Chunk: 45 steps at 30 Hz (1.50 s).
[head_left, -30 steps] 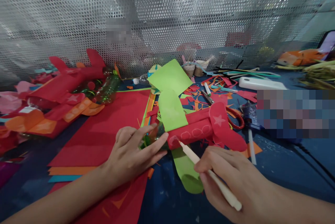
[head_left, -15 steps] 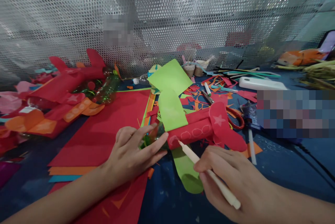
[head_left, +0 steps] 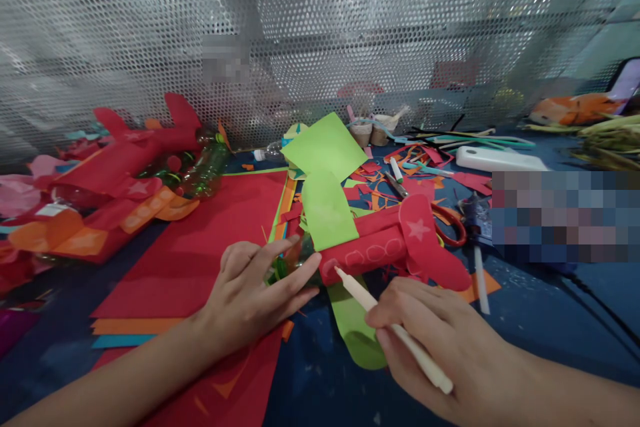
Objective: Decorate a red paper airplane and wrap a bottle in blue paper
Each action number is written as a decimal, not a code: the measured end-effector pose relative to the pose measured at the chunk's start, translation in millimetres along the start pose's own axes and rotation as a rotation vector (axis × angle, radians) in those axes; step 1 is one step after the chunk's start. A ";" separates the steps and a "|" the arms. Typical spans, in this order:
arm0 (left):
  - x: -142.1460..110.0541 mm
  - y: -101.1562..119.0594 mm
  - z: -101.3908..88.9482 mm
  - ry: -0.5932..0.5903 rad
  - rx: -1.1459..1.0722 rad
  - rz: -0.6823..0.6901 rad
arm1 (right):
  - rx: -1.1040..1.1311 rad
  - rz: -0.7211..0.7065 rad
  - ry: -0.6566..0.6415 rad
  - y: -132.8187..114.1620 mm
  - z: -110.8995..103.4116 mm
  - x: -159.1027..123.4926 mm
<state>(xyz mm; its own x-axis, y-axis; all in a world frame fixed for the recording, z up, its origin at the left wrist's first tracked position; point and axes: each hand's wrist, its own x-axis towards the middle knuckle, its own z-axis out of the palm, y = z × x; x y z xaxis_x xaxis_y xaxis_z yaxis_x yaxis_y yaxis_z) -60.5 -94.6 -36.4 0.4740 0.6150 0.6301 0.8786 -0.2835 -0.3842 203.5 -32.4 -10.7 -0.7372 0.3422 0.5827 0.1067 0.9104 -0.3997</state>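
A toy plane (head_left: 373,252) made from a plastic bottle wrapped in red sheet lies in front of me, with green wings (head_left: 330,210) and a red tail bearing a pale star. A row of pale ovals is drawn along its side. My left hand (head_left: 265,294) steadies the clear bottle end, fingers around it; the far side of that grip is hidden. In my right hand (head_left: 430,334) is a cream marker pen (head_left: 361,292), its tip touching the red side near the leftmost oval.
Left of the plane lies a stack of coloured sheets (head_left: 200,247). Finished-looking red bottle planes (head_left: 135,154) stand at the far left. Behind are paper scraps, red-handled scissors (head_left: 453,224) and a white tool (head_left: 500,159). A glue gun (head_left: 477,234) lies right, before a perforated metal screen (head_left: 320,27).
The marker pen tip has shifted slightly left on the red side, my right hand moving with it. My left hand and the plane have stayed put.
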 end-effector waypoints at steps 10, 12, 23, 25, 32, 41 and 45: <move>0.5 -1.1 -1.9 0.010 -0.004 0.010 | 0.011 -0.003 -0.021 -1.3 -1.7 -0.1; -0.1 -1.2 -1.5 0.009 -0.014 -0.002 | 0.003 0.001 -0.032 -1.7 -2.7 0.8; 0.8 -1.6 -1.6 -0.008 0.010 0.002 | 0.017 -0.015 -0.016 0.2 2.3 -0.9; 1.5 -0.5 -1.8 -0.004 0.010 -0.007 | 0.016 -0.006 -0.008 0.8 2.5 -0.5; 1.9 0.0 -1.7 0.005 0.013 -0.001 | 0.022 -0.026 -0.029 1.6 3.9 -0.5; 1.5 -0.3 -0.6 0.008 0.020 0.014 | 0.027 -0.028 -0.027 0.9 4.8 -1.4; 2.6 -0.1 -1.1 -0.002 0.015 0.017 | 0.028 -0.034 -0.033 0.0 3.0 -0.7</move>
<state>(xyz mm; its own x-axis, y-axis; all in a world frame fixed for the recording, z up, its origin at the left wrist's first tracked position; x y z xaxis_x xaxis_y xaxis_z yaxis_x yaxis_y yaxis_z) -59.3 -93.7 -34.0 0.4888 0.6118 0.6220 0.8694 -0.2826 -0.4053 202.0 -33.4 -13.2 -0.7616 0.3029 0.5729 0.0628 0.9144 -0.4000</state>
